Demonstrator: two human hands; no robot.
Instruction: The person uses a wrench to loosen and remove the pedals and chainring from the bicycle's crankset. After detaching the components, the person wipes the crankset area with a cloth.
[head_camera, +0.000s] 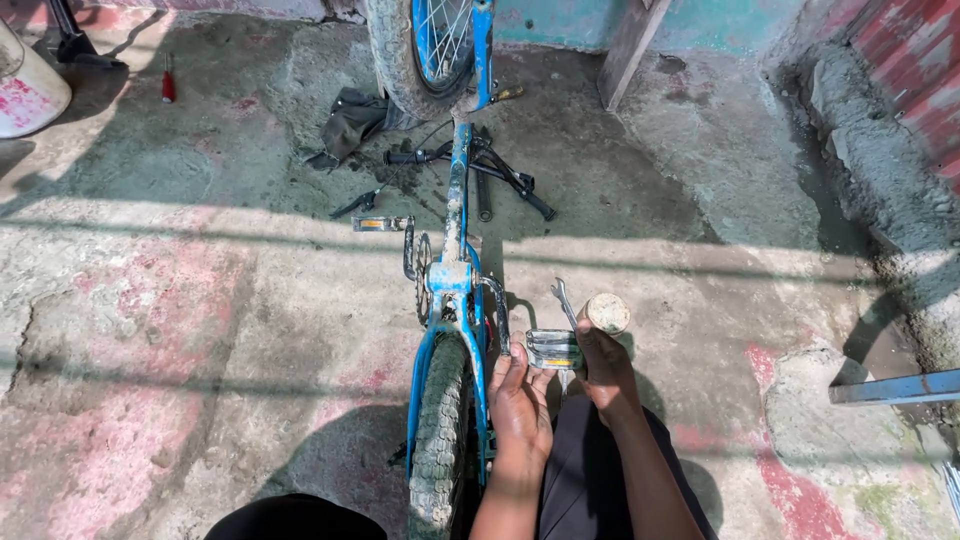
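pedal (553, 348) on near crank, long axis across frame; left hand (520, 400) grips its inner end, right hand (603, 365) clasps wrench (566, 305) just beyond outer end.

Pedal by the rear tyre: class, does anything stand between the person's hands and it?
Nothing visible does. The left hand already touches the pedal, and the right hand rests against its other side, beside a spanner.

Both hands fwd, close together — left (520, 400) fingers extended, right (605, 365) curled.
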